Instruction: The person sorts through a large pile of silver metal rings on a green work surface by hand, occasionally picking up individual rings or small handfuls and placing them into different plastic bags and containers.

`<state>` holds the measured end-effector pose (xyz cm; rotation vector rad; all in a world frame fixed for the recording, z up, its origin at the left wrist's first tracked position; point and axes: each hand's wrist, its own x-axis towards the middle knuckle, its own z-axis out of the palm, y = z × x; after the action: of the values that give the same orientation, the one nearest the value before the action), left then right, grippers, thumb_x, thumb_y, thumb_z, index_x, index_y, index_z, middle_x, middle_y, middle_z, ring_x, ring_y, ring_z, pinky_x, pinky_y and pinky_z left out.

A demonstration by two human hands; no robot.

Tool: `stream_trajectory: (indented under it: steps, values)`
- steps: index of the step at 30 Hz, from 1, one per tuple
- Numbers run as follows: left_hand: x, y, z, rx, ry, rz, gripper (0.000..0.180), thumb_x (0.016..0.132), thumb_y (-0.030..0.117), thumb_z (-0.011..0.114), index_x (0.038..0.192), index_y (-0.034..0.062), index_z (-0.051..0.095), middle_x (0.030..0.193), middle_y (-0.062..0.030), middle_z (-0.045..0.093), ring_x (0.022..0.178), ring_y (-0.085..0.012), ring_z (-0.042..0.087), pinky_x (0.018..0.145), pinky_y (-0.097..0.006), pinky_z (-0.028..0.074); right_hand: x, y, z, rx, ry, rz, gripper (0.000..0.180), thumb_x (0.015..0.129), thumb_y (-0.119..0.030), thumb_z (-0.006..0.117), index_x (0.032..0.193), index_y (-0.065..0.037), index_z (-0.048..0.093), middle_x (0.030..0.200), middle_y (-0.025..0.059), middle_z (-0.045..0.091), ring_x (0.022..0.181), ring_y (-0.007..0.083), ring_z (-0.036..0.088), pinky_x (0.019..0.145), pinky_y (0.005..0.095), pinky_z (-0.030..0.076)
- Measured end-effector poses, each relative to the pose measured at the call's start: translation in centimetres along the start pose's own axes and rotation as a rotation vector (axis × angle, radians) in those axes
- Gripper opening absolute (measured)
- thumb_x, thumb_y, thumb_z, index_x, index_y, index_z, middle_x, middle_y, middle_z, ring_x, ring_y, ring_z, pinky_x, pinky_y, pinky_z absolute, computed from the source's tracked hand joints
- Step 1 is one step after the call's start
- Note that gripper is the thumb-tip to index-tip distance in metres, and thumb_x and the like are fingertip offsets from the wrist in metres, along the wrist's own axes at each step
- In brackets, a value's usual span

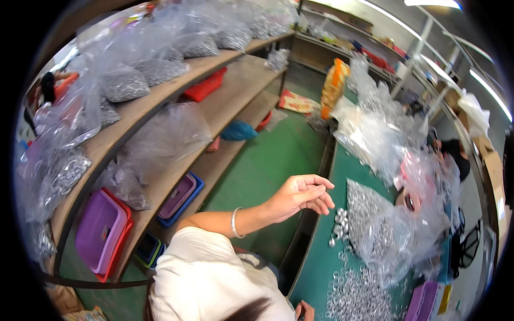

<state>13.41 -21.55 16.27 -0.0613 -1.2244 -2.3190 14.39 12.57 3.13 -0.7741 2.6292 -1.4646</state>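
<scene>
- While hovering, my left hand is curling its fingers loosely, pinching nothing.
- Small metal rings are lying just beside those fingertips, apart.
- My right hand is barely showing; grip unclear.

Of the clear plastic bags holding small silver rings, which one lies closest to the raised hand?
The opened bag of rings on the green worktable, right of the left hand; the other bags sit on the wooden shelves or farther up the table.

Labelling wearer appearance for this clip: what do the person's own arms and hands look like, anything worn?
Both hands are bare, no gloves. The left hand has a thin silver bangle on the wrist and a short white sleeve above. Only the fingertips of the right hand show.
</scene>
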Motion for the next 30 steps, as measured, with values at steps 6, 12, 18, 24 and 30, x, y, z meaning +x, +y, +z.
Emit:
stream_trajectory:
  steps: [6,12,18,24,30]
  values:
    - [6.3,4.9,-10.8,0.399,0.534,0.332,0.032,0.096,0.028,0.056,0.092,-0.0021,0.065,0.068,-0.0057,0.065,0.05,-0.0056,0.054,0.046,-0.019,0.04,1.8,-1.2,0.7,-0.005,-0.101,-0.084,0.015,0.081,0.003,0.064,0.095,0.001,0.068,0.089,0.0164,0.065,0.081,0.027,0.063,0.077,0.0334,0.051]
    - [13.5,14.6,-22.1,0.58,0.935,0.744,0.021,0.09,0.016,0.063,0.082,-0.0018,0.069,0.063,-0.0001,0.061,0.05,-0.0024,0.047,0.044,-0.019,0.034,2.7,-2.3,1.5,-0.071,-0.183,-0.094,0.015,0.082,0.002,0.065,0.097,0.0,0.068,0.091,0.016,0.065,0.083,0.0266,0.063,0.077,0.033,0.051]
    - [15.0,23.3,-28.1,0.916,1.298,1.153,0.02,0.083,0.012,0.059,0.069,0.0011,0.068,0.057,-0.0019,0.06,0.056,-0.0082,0.054,0.054,-0.029,0.044,3.2,-2.6,3.6,-0.031,-0.266,-0.141,0.017,0.081,0.001,0.066,0.098,-0.002,0.068,0.091,0.0166,0.065,0.083,0.0264,0.063,0.077,0.0333,0.051]
    - [16.2,30.2,-28.8,0.946,1.56,1.392,0.013,0.075,0.005,0.058,0.067,-0.0028,0.064,0.061,-0.0205,0.06,0.051,-0.0304,0.056,0.056,-0.036,0.046,5.0,-3.6,4.6,-0.082,-0.325,-0.289,0.016,0.081,0.0,0.066,0.098,-0.001,0.067,0.089,0.017,0.064,0.081,0.0276,0.063,0.076,0.0341,0.051]
    - [17.0,33.3,-28.1,1.005,1.597,1.388,0.012,0.078,0.007,0.061,0.071,-0.0033,0.063,0.067,-0.0158,0.063,0.062,-0.0239,0.06,0.061,-0.037,0.044,7.1,-4.2,5.9,-0.127,-0.401,-0.294,0.014,0.083,-0.003,0.064,0.096,-0.001,0.067,0.089,0.0178,0.064,0.081,0.0311,0.062,0.075,0.0368,0.05]
